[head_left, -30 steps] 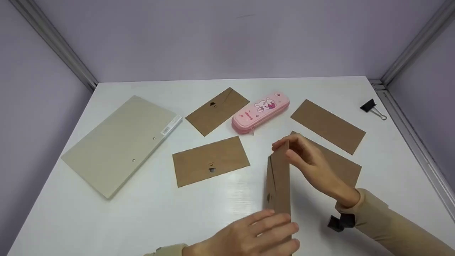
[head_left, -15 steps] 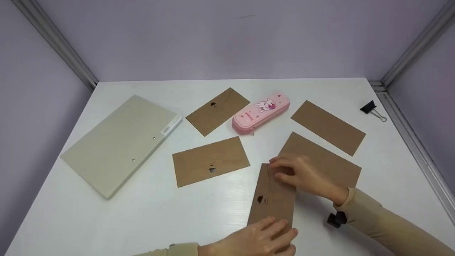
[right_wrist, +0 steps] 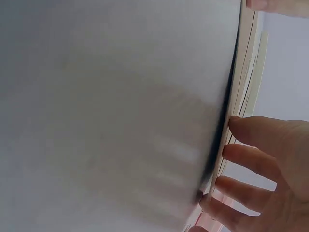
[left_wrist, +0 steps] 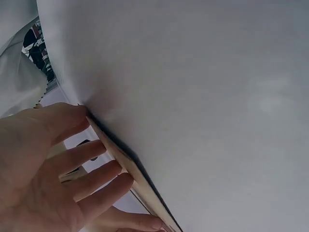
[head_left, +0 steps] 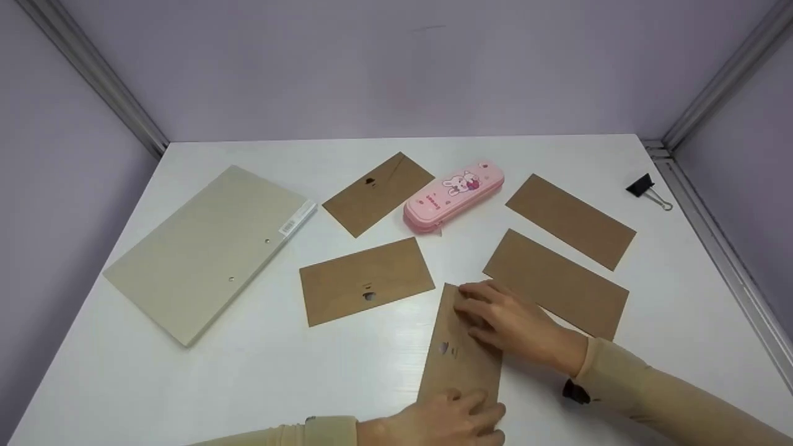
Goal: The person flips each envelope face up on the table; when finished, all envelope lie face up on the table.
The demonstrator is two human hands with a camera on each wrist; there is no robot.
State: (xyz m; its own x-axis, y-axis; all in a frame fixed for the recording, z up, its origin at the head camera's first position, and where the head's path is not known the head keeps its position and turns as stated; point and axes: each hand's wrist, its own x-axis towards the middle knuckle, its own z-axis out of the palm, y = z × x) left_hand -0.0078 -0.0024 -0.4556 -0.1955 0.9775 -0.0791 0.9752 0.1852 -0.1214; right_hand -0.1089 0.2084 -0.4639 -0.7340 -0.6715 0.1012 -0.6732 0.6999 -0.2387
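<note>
A brown paper envelope (head_left: 461,365) with a small printed mark lies near the front of the white table, its flap side up. My left hand (head_left: 455,418) rests on the end nearest me, fingers spread. At the far end, my right hand (head_left: 514,319) touches the paper with its fingertips, close to the corner. In the left wrist view, fingertips of the left hand (left_wrist: 53,159) meet the envelope's edge (left_wrist: 140,179). The right wrist view has the right hand (right_wrist: 270,164) with its fingertips along the envelope (right_wrist: 235,92), which has a dark shadow under it.
Brown envelopes lie around: one at the back (head_left: 378,193), one mid-left (head_left: 367,280), and two at right (head_left: 570,222), the nearer envelope (head_left: 560,282) beside my right wrist. A pink pencil case (head_left: 454,195), a grey file folder (head_left: 214,254) and a black binder clip (head_left: 641,184) also lie there.
The envelope was standing on its long edge; it has come down flat, shifting slightly left. Both hands have gone down with it, and the right hand has moved left and toward me.
</note>
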